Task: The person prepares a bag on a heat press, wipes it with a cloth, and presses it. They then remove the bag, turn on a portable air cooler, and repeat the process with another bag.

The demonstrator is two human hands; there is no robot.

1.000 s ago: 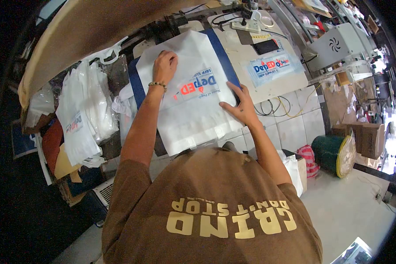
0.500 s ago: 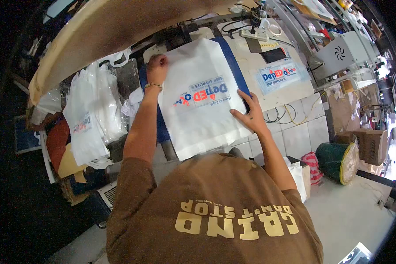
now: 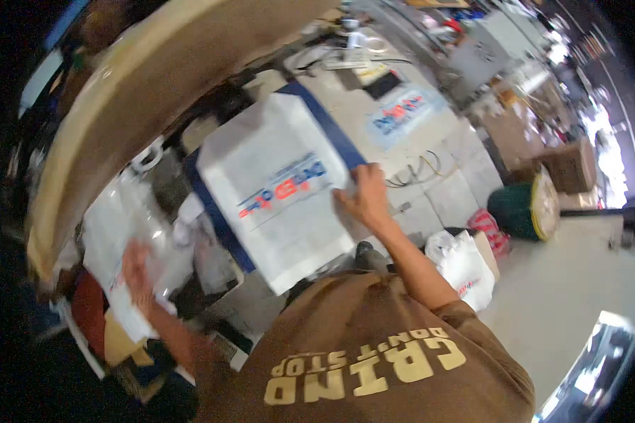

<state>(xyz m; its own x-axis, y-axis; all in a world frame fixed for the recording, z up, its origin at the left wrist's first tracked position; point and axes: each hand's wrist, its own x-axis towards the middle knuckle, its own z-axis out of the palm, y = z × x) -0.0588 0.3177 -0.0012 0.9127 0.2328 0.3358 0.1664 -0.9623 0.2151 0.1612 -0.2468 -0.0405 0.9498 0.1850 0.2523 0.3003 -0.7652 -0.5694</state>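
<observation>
A white bag with blue and red print (image 3: pixel 282 204) lies flat over a dark blue board (image 3: pixel 331 134), which shows along both sides. On the bag's right edge rests my right hand (image 3: pixel 365 197), thumb and fingers apart. My left hand (image 3: pixel 138 264) is off the board, over the stack of white printed bags (image 3: pixel 106 225) at the left. Motion smears its fingers, and whether it touches the stack cannot be made out.
A printed sheet (image 3: pixel 406 113) and a dark phone-like object (image 3: pixel 381 84) lie on the pale tabletop beyond. At right are a green spool (image 3: pixel 511 211), a cardboard box (image 3: pixel 568 166) and a white bag (image 3: pixel 466 264). A large tan curved panel (image 3: pixel 155 92) arches across the upper left.
My left hand has left the bag's top left corner and moved down-left to the stack. My right hand stays at the right edge. The whole view has shifted and tilted.
</observation>
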